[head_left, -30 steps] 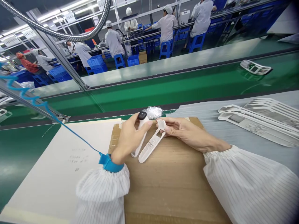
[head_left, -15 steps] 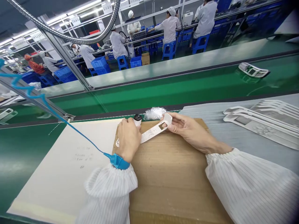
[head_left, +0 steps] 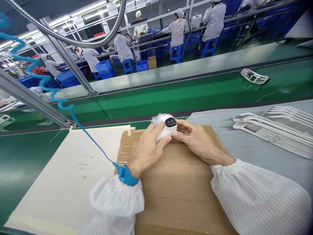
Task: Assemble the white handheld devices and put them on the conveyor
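Note:
A small white plastic device with a black glossy end [head_left: 168, 128] is held up over the far edge of a cardboard sheet [head_left: 176, 195]. My left hand [head_left: 146, 147] grips its near side, and my right hand [head_left: 195, 138] pinches it from the right with its fingertips. The lower part of the device is hidden by my fingers. The long white plastic frame is not visible in this view. A crumpled transparent plastic wrap [head_left: 161, 118] lies just behind the device. A blue strap [head_left: 126, 175] circles my left wrist.
Several white plastic frames [head_left: 271, 130] lie on a grey sheet to the right, and a sheet of paper with handwriting [head_left: 73, 182] lies to the left. Another frame [head_left: 254, 76] sits on a green conveyor belt [head_left: 171, 104]. Co-workers sit beyond it, near blue crates.
The long white frame in my right hand no longer shows. Both hands have come together around the device, which has moved right and turned its black end upward.

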Demonstrator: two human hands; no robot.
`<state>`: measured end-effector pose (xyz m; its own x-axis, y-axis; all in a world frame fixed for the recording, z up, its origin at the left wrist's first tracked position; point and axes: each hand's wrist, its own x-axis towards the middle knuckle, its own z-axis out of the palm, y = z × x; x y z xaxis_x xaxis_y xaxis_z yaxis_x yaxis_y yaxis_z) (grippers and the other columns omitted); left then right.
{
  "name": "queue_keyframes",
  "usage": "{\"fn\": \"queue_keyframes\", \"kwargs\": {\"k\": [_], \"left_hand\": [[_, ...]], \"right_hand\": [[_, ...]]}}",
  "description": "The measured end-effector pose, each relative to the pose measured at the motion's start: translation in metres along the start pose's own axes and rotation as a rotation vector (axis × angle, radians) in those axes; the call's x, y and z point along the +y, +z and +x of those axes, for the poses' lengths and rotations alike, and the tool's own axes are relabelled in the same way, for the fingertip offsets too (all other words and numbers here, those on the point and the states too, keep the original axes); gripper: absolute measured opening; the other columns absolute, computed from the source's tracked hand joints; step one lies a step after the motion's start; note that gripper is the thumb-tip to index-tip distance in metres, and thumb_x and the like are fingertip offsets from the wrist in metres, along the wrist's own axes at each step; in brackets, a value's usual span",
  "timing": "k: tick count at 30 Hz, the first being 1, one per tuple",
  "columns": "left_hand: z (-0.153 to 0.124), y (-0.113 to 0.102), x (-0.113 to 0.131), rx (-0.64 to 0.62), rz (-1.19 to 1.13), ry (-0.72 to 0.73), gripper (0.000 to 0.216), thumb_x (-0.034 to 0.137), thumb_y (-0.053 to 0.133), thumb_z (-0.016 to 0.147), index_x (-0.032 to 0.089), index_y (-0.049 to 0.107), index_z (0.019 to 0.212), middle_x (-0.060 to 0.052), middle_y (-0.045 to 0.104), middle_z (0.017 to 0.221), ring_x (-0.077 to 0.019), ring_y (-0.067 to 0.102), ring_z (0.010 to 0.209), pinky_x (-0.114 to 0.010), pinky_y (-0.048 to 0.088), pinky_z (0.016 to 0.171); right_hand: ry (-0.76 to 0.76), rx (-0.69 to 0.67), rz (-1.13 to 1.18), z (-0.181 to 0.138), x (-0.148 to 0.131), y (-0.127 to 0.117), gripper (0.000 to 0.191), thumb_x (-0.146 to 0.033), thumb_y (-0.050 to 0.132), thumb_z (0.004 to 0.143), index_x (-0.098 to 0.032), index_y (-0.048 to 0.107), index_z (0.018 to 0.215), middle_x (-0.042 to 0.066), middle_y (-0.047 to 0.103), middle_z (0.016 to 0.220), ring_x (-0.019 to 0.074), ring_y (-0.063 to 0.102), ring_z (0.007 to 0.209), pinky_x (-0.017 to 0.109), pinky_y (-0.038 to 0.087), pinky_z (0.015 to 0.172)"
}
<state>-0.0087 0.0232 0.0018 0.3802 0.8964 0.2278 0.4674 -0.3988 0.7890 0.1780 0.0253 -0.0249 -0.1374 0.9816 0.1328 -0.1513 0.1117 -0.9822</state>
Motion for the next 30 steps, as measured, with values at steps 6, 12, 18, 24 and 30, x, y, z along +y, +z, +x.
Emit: {"fn": "queue_keyframes", "kwargs": {"k": [6,12,18,24,30], "left_hand": [[-0.002,0.003,0.011,-0.027,-0.017,-0.135,0.039,0.039,0.056,0.098,0.023,0.058,0.134,-0.009,0.069,0.128,-0.0268,0.066,0.112,-0.039,0.050,0.098],[-0.007,0.020,0.020,-0.185,0.077,-0.015,0.040,0.039,0.048,0.103,0.021,0.054,0.138,-0.009,0.063,0.140,-0.0275,0.062,0.124,-0.042,0.050,0.104],[-0.009,0.025,0.022,-0.186,0.538,-0.007,0.050,0.052,0.048,0.102,0.022,0.052,0.142,-0.010,0.072,0.125,-0.0323,0.072,0.104,-0.045,0.058,0.084],[-0.012,0.033,0.028,-0.195,0.757,0.207,0.057,0.053,0.030,0.105,0.014,0.057,0.137,-0.014,0.076,0.112,-0.0289,0.076,0.088,-0.037,0.057,0.065],[-0.006,0.021,0.013,0.054,0.631,-0.026,0.046,0.053,0.042,0.103,0.022,0.061,0.130,-0.009,0.076,0.111,-0.0288,0.074,0.093,-0.040,0.058,0.072]], "right_hand": [[0.067,0.085,0.124,0.000,-0.006,0.007,0.049,-0.060,0.081,0.076,-0.026,0.075,0.111,0.007,0.075,0.119,0.0280,0.066,0.118,0.046,0.046,0.110],[0.347,0.203,0.625,0.000,-0.018,0.022,0.055,-0.073,0.050,0.092,-0.022,0.069,0.087,0.002,0.069,0.072,0.0220,0.070,0.084,0.034,0.058,0.080],[0.438,0.415,0.852,0.002,-0.028,0.018,0.051,-0.055,0.039,0.104,-0.021,0.060,0.073,-0.002,0.054,0.052,0.0165,0.061,0.060,0.031,0.055,0.066],[0.476,0.441,0.967,-0.002,-0.032,0.014,0.054,-0.050,0.032,0.106,-0.024,0.048,0.061,-0.006,0.031,0.038,0.0136,0.046,0.043,0.028,0.052,0.056],[0.375,0.103,0.788,-0.001,-0.030,0.018,0.049,-0.045,0.029,0.109,-0.021,0.068,0.092,0.003,0.070,0.083,0.0178,0.069,0.089,0.030,0.057,0.082]]}}
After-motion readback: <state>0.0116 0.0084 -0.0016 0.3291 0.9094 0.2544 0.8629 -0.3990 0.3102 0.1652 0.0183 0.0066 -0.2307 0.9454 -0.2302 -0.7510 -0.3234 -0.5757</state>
